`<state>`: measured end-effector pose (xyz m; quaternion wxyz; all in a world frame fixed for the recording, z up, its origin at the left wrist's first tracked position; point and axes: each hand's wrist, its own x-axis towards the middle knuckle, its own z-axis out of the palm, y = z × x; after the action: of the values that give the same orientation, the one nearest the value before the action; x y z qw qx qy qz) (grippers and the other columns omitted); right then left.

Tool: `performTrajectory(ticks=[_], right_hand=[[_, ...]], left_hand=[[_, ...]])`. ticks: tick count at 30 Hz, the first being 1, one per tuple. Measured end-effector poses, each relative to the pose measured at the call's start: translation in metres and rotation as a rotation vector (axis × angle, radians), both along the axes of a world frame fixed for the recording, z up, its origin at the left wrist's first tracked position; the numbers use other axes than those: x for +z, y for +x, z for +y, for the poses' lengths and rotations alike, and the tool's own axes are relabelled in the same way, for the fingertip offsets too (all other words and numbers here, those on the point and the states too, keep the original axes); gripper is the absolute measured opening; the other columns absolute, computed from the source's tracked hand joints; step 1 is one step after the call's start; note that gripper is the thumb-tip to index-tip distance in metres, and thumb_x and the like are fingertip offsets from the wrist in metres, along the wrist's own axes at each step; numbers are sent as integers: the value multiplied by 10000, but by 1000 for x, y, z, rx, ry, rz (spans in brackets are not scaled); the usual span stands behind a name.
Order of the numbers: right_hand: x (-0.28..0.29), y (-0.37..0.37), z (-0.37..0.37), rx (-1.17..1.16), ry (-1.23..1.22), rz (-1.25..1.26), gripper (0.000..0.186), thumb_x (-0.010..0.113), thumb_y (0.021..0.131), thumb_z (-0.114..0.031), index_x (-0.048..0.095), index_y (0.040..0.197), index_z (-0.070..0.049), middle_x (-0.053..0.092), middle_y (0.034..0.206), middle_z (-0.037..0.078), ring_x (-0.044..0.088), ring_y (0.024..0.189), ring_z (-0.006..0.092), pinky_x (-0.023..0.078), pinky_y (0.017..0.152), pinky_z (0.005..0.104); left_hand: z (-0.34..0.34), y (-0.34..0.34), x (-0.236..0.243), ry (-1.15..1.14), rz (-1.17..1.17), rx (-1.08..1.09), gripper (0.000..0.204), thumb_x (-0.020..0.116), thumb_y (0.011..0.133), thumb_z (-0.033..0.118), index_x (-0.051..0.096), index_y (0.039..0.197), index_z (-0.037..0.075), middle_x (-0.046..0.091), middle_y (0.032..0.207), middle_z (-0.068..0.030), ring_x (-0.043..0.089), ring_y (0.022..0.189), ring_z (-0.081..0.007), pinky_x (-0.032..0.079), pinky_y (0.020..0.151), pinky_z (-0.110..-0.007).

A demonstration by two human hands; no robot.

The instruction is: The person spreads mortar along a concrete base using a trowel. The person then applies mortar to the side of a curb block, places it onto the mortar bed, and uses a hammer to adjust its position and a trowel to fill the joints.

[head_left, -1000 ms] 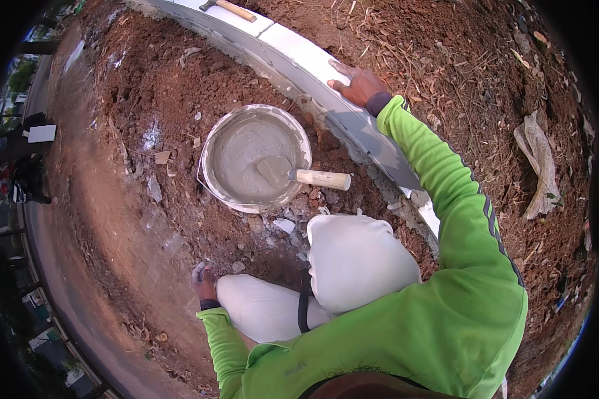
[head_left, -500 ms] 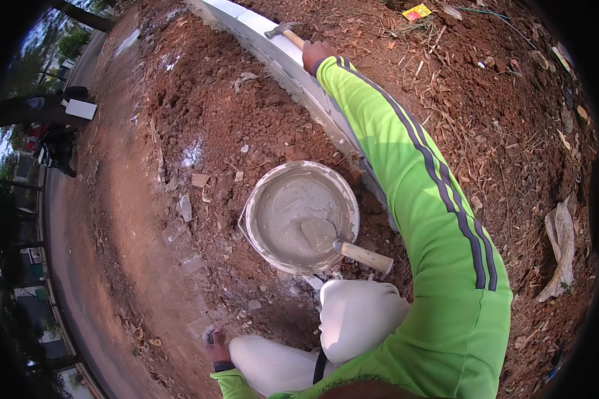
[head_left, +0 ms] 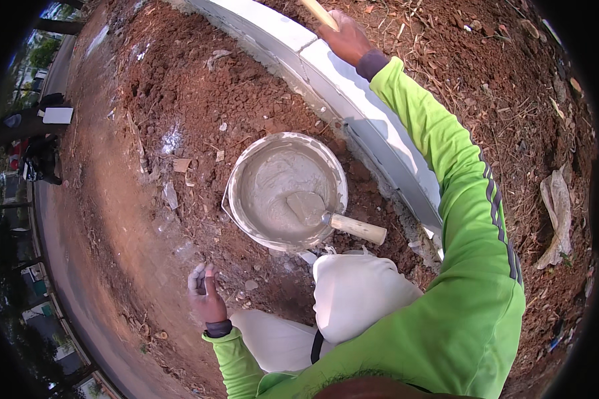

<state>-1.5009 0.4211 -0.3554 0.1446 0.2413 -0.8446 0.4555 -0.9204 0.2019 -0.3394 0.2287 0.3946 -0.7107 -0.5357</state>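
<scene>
My right hand (head_left: 346, 38) grips the wooden handle of a hammer (head_left: 319, 12) above the far end of a low row of pale blocks (head_left: 254, 18). The hammer's head lies outside the view. Down at the lower left, my left hand (head_left: 206, 296) is raised beside my knee with its fingers apart and loosely bent, grey dust on the tips, nothing in it. Between my arms stands a round bucket (head_left: 343, 189) of wet grey mortar (head_left: 279, 169). A trowel (head_left: 357, 228) rests in it, blade in the mortar, wooden handle over the rim toward my knee.
Loose reddish soil (head_left: 186, 80) with stones and scraps borders the blocks on the left. Dry litter covers the ground on the right, where a crumpled pale sack (head_left: 556, 216) lies. A paved road (head_left: 53, 219) and a parked motorcycle (head_left: 41, 156) are at far left.
My right hand has drawn the hammer up off the blocks and a little to the right, its head leaving the view. My left hand has risen forward from beside my knee.
</scene>
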Motion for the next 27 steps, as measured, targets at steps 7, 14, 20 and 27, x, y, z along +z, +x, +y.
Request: performTrajectory(ticks=[7, 14, 20, 27], right_hand=[[71, 199, 199, 141, -73, -498, 355, 656, 873, -134, 578, 1178, 31, 595, 899, 100, 601, 871, 175, 492, 794, 354], [58, 344, 270, -212, -181, -568, 200, 634, 916, -118, 630, 1072, 7, 513, 791, 6, 465, 681, 82, 386, 610, 271], [30, 350, 282, -338, -321, -731, 101, 571, 978, -132, 594, 987, -34, 499, 735, -41, 418, 603, 44, 347, 538, 248], [26, 225, 204, -121, -8, -281, 325, 572, 1010, -247, 598, 1201, 15, 662, 890, 198, 675, 829, 322, 500, 741, 427]], left_hand=[[98, -254, 26, 338, 168, -733, 432, 649, 982, 110, 501, 1342, -79, 653, 1221, -183, 681, 1091, -253, 567, 968, -357], [236, -383, -65, 838, -227, -761, 978, 787, 820, 527, 329, 1573, 103, 280, 1624, -175, 242, 1486, -405, 201, 1167, -652], [266, -383, -78, 952, -171, -440, 1169, 851, 797, 310, 56, 1624, 87, 322, 1589, -185, 285, 1469, -393, 276, 1099, -710], [262, -381, -77, 953, -59, -478, 1194, 844, 792, 242, 6, 1633, 114, 410, 1526, -167, 456, 1355, -392, 357, 1022, -709]])
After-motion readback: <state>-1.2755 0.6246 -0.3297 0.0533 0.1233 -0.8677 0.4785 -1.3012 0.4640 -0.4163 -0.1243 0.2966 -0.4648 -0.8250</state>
